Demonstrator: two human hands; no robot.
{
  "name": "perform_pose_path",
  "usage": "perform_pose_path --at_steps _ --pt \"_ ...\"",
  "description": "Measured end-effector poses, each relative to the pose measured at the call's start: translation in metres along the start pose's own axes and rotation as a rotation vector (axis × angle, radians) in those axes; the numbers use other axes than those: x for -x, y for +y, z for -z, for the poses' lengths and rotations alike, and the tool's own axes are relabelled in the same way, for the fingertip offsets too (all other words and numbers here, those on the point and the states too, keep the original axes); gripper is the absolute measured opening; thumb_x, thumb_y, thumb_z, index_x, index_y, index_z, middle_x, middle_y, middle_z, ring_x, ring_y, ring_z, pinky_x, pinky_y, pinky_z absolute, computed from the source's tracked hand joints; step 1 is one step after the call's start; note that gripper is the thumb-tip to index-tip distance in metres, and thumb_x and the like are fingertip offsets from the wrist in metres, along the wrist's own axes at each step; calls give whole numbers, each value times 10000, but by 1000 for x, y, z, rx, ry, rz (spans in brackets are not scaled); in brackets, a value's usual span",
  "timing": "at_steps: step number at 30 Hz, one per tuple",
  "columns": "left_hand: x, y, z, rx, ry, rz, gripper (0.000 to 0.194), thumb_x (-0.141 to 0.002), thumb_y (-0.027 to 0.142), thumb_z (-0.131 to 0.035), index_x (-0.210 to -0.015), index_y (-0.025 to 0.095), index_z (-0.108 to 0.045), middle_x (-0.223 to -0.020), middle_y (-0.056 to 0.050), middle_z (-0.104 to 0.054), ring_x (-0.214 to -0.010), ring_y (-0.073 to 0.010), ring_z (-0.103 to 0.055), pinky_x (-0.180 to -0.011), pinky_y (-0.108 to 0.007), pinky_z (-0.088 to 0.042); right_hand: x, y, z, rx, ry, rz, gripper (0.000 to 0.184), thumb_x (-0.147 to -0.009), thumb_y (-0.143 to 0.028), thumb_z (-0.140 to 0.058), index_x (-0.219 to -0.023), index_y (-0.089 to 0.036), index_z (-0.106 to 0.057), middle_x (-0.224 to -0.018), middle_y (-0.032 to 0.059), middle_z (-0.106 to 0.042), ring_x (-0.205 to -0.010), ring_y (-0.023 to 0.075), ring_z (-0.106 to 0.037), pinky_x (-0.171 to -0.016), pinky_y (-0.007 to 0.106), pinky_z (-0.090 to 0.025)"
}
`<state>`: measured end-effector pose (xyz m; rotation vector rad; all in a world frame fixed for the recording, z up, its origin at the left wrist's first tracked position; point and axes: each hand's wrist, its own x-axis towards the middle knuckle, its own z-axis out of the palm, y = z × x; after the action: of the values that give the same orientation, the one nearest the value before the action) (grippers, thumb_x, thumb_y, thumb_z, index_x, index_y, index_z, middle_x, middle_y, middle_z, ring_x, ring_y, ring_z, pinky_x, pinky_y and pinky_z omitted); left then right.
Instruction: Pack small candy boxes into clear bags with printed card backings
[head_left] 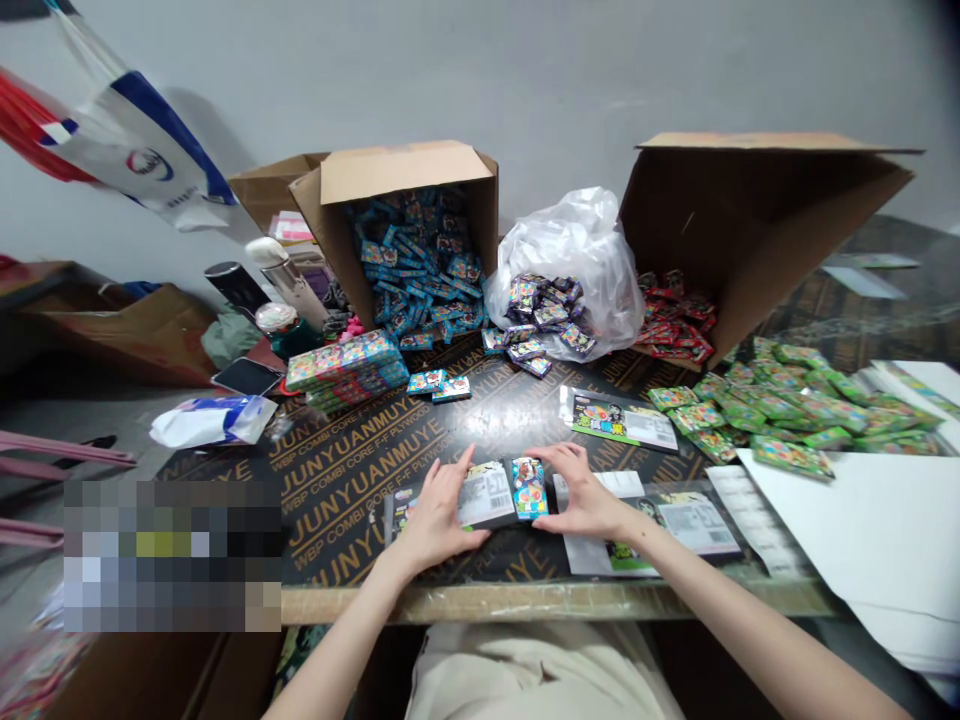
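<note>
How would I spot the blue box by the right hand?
Find the dark, gold-lettered table. Near its front edge, the left hand and right hand flank one small blue box. The other blue boxes lie farther back, away from both hands.

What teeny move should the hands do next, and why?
Maybe nudge the small blue box gently left with the right hand, while the left hand steadies the flat printed packet. The box lies by the packet's right end, and the right thumb and fingers are already beside it. I can't tell whether that end is open.
</note>
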<state>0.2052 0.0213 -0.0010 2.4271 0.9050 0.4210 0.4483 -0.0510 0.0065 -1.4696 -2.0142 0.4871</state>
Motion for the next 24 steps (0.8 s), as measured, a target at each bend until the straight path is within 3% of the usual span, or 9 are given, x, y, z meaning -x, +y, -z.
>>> perform_pose_path --at_steps 6,13,17,20,22,24 --pt "-2 1 1 68 -2 32 1042 -580 277 -681 -1400 224 -40 -1353 -122 -388 -1213 -272 -402 -1069 -509 -161 -2 -7 2 40 28 24 649 -549 -381 -665 -1140 -229 -445 -1080 70 -556 -1015 265 -488 -986 446 -163" --pt "0 7 2 123 -38 34 1101 -548 234 -690 -1406 221 -1 -1278 -90 -466 -1203 -267 -412 -1083 -494 -160 -5 -4 4 -46 -72 52 592 -520 -354 -669 -1063 -217 -477 -1028 47 -558 -1007 249 -497 -1024 451 -121" --pt "0 8 3 143 -39 4 1071 -570 245 -687 -1404 244 -15 -1292 -82 -445 -1213 -264 -396 -1086 -503 -145 -6 4 1 -106 -99 43 728 -553 -378 -702 -1200 -211 -414 -1155 72 -525 -1102 254 -460 -1028 425 -165" --pt "-2 6 6 138 6 30 1044 -584 256 -690 -1403 245 -42 -1271 -86 -458 -1213 -264 -392 -1079 -508 -149 -3 6 -3 -55 49 3 889 -557 -466 -735 -1302 -212 -323 -1228 117 -495 -1160 291 -420 -1006 443 -203" --pt "-4 3 7 155 52 69 1045 -593 274 -692 -1403 239 -33 -1254 -92 -467 -1192 -259 -415 -1066 -496 -194 -2 2 -6 -58 130 -34 822 -649 -470 -686 -1324 -223 -288 -1183 115 -544 -1154 286 -439 -1013 468 -172" --pt "-5 0 7 170 82 92 1053 -593 287 -698 -1403 242 -28 -1238 -88 -478 -1171 -254 -437 -1046 -481 -244 -3 -3 -8 -133 56 -34 664 -790 -423 -562 -1346 -240 -247 -1115 91 -601 -1145 254 -466 -1030 485 -117"
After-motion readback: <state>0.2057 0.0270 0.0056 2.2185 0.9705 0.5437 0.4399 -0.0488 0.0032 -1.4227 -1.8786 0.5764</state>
